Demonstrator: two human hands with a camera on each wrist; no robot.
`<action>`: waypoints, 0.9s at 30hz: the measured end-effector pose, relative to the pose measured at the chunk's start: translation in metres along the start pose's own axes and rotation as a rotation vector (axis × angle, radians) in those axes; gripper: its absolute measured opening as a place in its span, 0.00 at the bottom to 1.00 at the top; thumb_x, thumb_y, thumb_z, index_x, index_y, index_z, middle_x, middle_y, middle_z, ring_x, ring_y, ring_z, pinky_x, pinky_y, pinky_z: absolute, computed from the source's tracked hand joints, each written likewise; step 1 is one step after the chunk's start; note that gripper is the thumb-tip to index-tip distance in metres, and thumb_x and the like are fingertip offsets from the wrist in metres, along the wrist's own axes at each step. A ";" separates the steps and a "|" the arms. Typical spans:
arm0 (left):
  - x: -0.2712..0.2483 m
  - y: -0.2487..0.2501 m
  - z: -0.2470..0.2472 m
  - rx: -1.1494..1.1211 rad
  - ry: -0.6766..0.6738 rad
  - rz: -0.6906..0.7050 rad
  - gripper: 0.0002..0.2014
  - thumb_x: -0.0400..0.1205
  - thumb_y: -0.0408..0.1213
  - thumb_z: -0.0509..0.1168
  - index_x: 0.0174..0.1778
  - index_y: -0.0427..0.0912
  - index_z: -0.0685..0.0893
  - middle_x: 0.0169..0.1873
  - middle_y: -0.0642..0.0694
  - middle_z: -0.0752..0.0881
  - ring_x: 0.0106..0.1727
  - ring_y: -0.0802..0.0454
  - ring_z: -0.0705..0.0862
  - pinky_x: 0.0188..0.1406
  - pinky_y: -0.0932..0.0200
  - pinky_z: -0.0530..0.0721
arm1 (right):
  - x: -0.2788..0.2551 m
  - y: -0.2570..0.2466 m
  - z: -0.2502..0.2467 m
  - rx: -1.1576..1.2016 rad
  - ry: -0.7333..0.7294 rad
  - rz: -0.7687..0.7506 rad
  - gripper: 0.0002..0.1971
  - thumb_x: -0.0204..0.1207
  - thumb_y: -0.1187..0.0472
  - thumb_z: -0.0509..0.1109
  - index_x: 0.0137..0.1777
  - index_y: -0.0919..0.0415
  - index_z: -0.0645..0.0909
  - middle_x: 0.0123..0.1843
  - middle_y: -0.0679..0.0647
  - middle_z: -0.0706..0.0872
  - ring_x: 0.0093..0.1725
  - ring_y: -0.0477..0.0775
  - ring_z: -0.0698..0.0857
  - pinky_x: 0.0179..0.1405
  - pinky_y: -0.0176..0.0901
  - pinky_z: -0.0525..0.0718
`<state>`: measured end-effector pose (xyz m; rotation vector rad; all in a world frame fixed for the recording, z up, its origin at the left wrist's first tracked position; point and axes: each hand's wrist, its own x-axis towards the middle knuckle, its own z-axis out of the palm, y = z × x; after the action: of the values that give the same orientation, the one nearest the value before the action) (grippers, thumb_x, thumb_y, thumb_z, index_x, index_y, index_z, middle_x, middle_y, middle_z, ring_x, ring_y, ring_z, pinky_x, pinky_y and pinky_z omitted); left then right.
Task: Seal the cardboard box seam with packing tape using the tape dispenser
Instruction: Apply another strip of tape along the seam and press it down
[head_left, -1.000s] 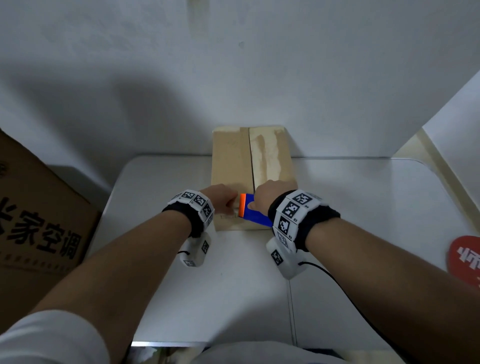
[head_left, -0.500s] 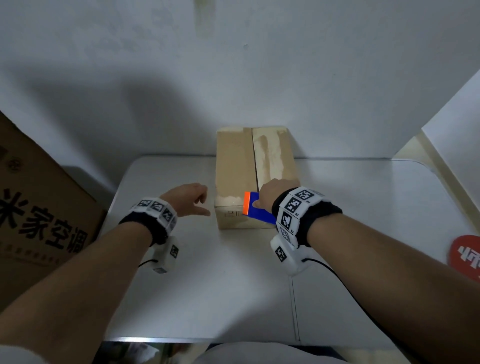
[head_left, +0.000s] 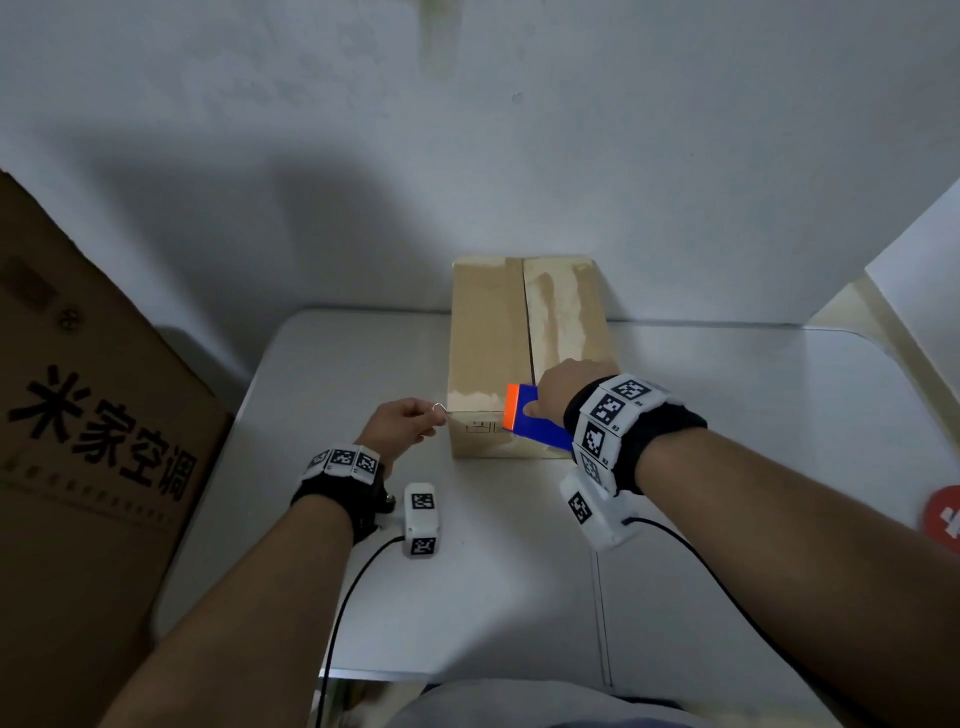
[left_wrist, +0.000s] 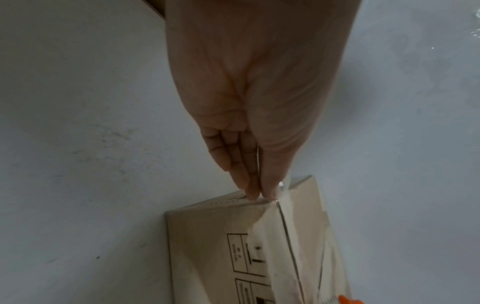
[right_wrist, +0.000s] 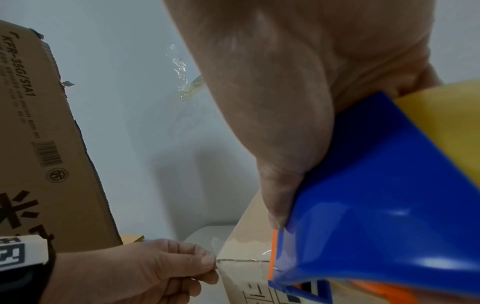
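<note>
Head view shows a person's two forearms reaching over a white tabletop (head_left: 727, 415) toward a small cardboard box (head_left: 483, 332) that stands against the back wall, its top seam (head_left: 529, 322) running away from the viewer. The right hand (head_left: 563, 387) rests on the near end of the box top, its grip closed around a blue tape dispenser (head_left: 540, 426) with an orange front edge, which sits at the box's near top edge beside the seam. The left hand (head_left: 402, 426) is just left of the box's near corner, thumb and fingertips pinching the free end of clear packing tape (head_left: 440, 407). Half a second earlier that hand hung open beside the box with nothing in it, and a second ago it lay on the box next to the dispenser; the right hand and dispenser have barely shifted. Left wrist view shows the pinch meeting the box's upper corner, with the tape strip lying down the printed front face. Right wrist view shows the yellowish tape roll (right_wrist: 441, 115) seated in the dispenser. A large brown carton (head_left: 88, 441) with black printed characters stands to the left.
</note>
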<state>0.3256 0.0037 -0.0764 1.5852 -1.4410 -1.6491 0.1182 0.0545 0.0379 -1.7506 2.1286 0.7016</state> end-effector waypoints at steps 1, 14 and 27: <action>0.000 -0.001 0.000 -0.003 0.008 0.011 0.03 0.79 0.35 0.69 0.41 0.43 0.87 0.41 0.48 0.88 0.41 0.53 0.82 0.43 0.63 0.78 | 0.000 0.000 0.000 0.010 -0.001 0.003 0.22 0.82 0.48 0.60 0.28 0.58 0.68 0.28 0.50 0.74 0.25 0.49 0.72 0.36 0.42 0.76; -0.002 -0.021 0.029 -0.108 0.272 0.107 0.04 0.81 0.36 0.67 0.44 0.42 0.86 0.39 0.47 0.87 0.37 0.54 0.82 0.44 0.58 0.79 | 0.000 0.001 -0.003 0.025 -0.010 0.002 0.24 0.82 0.45 0.59 0.28 0.59 0.66 0.27 0.51 0.73 0.25 0.49 0.71 0.40 0.44 0.74; 0.015 -0.019 0.052 -0.322 0.211 -0.304 0.19 0.84 0.46 0.57 0.65 0.36 0.76 0.55 0.41 0.83 0.54 0.47 0.81 0.50 0.53 0.78 | 0.004 0.000 -0.003 0.041 -0.035 0.026 0.24 0.82 0.44 0.59 0.30 0.61 0.71 0.28 0.52 0.74 0.26 0.50 0.72 0.41 0.44 0.76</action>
<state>0.2806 0.0168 -0.1101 1.7837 -0.8124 -1.7103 0.1177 0.0499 0.0381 -1.6804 2.1306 0.6849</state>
